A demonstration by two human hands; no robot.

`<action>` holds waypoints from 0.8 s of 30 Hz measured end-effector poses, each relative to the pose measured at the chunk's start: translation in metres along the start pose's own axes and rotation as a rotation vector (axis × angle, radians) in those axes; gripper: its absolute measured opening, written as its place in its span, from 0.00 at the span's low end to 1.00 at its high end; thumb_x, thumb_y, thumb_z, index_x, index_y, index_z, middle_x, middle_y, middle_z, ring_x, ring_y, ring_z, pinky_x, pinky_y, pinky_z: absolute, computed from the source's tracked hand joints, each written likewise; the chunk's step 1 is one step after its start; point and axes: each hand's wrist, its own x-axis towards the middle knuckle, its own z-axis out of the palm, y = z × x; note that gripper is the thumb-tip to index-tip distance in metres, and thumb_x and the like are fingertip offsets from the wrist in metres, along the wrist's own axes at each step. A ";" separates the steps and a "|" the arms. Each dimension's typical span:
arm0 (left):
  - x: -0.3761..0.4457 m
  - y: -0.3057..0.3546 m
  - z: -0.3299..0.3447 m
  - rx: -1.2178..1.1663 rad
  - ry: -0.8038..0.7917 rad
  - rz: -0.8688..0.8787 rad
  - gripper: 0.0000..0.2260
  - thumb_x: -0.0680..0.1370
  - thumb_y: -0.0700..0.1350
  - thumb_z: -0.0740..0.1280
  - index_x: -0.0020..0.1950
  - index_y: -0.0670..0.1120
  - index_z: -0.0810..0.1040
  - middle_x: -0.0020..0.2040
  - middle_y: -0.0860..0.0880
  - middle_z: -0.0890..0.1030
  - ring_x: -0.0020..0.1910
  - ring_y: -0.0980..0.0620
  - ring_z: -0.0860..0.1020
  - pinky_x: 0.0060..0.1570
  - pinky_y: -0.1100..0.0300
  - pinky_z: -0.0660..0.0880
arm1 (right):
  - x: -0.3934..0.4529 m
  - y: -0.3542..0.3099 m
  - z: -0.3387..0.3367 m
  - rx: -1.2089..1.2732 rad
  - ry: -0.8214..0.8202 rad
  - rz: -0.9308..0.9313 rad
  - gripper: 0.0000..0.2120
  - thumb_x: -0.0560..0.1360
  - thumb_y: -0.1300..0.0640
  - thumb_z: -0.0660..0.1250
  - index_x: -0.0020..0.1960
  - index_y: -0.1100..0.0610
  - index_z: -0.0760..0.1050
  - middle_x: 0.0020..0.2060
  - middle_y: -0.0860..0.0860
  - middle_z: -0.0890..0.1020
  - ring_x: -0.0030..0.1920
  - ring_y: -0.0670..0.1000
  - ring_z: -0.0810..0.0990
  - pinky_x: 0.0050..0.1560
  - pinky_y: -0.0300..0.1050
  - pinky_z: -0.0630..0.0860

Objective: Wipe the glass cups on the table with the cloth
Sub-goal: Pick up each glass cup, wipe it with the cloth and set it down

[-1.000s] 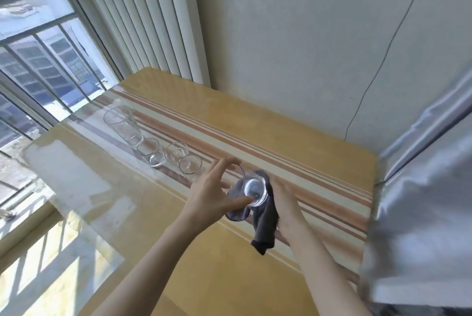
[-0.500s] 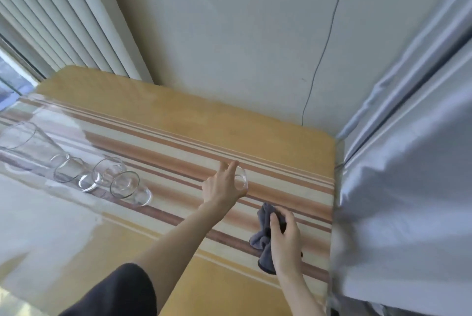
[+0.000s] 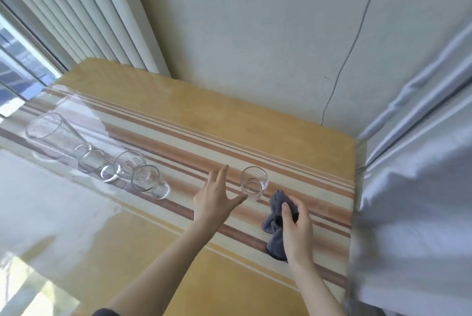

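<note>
Striped bench (image 3: 293, 137) by a window, five glass cups.

Small glass cup (image 3: 253, 183) upright beside spread, empty left hand (image 3: 214, 197); right hand (image 3: 296, 226) clamped on grey cloth (image 3: 274, 223). Next, probably: reach left to nearest cup in row (image 3: 149, 183).

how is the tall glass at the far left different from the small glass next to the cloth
The tall glass is much taller and flares toward its rim; the small glass is short and squat. The tall glass stands at the end of a row of other glasses; the small glass stands apart, between the open left hand and the gray cloth that the right hand holds. Both are clear, upright and look empty.
</note>
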 end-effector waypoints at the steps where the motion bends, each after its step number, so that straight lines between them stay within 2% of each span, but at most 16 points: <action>1: -0.015 -0.017 -0.005 -0.053 0.043 -0.030 0.32 0.73 0.61 0.66 0.72 0.52 0.61 0.69 0.52 0.68 0.57 0.49 0.77 0.42 0.54 0.77 | -0.002 -0.004 0.003 -0.001 -0.008 -0.011 0.10 0.81 0.60 0.59 0.60 0.55 0.73 0.55 0.50 0.78 0.58 0.50 0.75 0.59 0.45 0.71; 3: -0.045 -0.054 -0.014 -0.144 0.135 -0.140 0.21 0.74 0.56 0.66 0.65 0.52 0.68 0.64 0.55 0.72 0.51 0.53 0.79 0.41 0.53 0.78 | -0.005 -0.011 0.015 0.004 -0.026 -0.024 0.11 0.81 0.59 0.59 0.62 0.57 0.73 0.56 0.52 0.78 0.59 0.52 0.75 0.58 0.46 0.71; 5: -0.062 -0.087 -0.023 -0.187 0.230 -0.265 0.18 0.74 0.54 0.67 0.62 0.52 0.69 0.62 0.55 0.73 0.49 0.54 0.80 0.38 0.54 0.77 | -0.010 -0.016 0.032 0.019 -0.051 -0.036 0.10 0.81 0.59 0.59 0.61 0.56 0.73 0.55 0.53 0.78 0.58 0.53 0.75 0.55 0.46 0.70; 7: -0.062 -0.114 -0.034 -0.228 0.319 -0.347 0.23 0.73 0.53 0.69 0.64 0.50 0.67 0.63 0.52 0.70 0.54 0.51 0.79 0.40 0.52 0.77 | -0.017 -0.020 0.050 0.031 -0.088 -0.049 0.11 0.81 0.60 0.59 0.62 0.57 0.73 0.55 0.53 0.77 0.58 0.53 0.74 0.55 0.45 0.68; 9: -0.049 -0.133 -0.045 -0.270 0.359 -0.370 0.32 0.71 0.54 0.72 0.69 0.47 0.63 0.65 0.48 0.68 0.59 0.47 0.76 0.46 0.50 0.77 | -0.026 -0.023 0.066 0.029 -0.136 -0.067 0.11 0.81 0.61 0.59 0.62 0.58 0.73 0.55 0.53 0.77 0.57 0.52 0.74 0.55 0.44 0.67; 12: -0.020 -0.140 -0.052 -0.344 0.305 -0.404 0.39 0.68 0.55 0.74 0.72 0.45 0.60 0.67 0.45 0.68 0.64 0.44 0.72 0.51 0.50 0.73 | -0.037 -0.027 0.085 0.021 -0.195 -0.085 0.08 0.80 0.61 0.59 0.57 0.53 0.72 0.51 0.50 0.77 0.56 0.50 0.74 0.55 0.43 0.67; 15: -0.001 -0.138 -0.046 -0.341 0.304 -0.435 0.37 0.69 0.57 0.72 0.71 0.46 0.60 0.67 0.46 0.69 0.63 0.44 0.73 0.47 0.51 0.74 | -0.041 -0.027 0.095 0.020 -0.235 -0.077 0.07 0.80 0.60 0.59 0.55 0.51 0.71 0.45 0.40 0.77 0.50 0.47 0.75 0.53 0.43 0.68; 17: 0.006 -0.139 -0.043 -0.344 0.325 -0.455 0.35 0.70 0.57 0.71 0.71 0.47 0.61 0.67 0.47 0.69 0.61 0.44 0.74 0.46 0.51 0.73 | -0.042 -0.024 0.096 0.001 -0.258 -0.062 0.06 0.80 0.59 0.59 0.54 0.49 0.71 0.45 0.37 0.76 0.48 0.45 0.74 0.53 0.44 0.70; 21: 0.012 -0.145 -0.042 -0.381 0.373 -0.447 0.31 0.70 0.56 0.71 0.68 0.45 0.65 0.64 0.48 0.74 0.59 0.45 0.76 0.49 0.51 0.74 | -0.042 -0.020 0.093 -0.032 -0.292 -0.080 0.07 0.80 0.58 0.60 0.53 0.47 0.71 0.47 0.37 0.77 0.49 0.42 0.75 0.53 0.41 0.69; 24: 0.003 -0.146 -0.052 -0.552 0.408 -0.432 0.31 0.67 0.55 0.74 0.64 0.45 0.68 0.59 0.50 0.76 0.54 0.48 0.78 0.52 0.50 0.75 | -0.043 -0.026 0.090 -0.014 -0.282 -0.088 0.07 0.80 0.60 0.60 0.55 0.50 0.72 0.48 0.40 0.78 0.53 0.48 0.76 0.55 0.43 0.70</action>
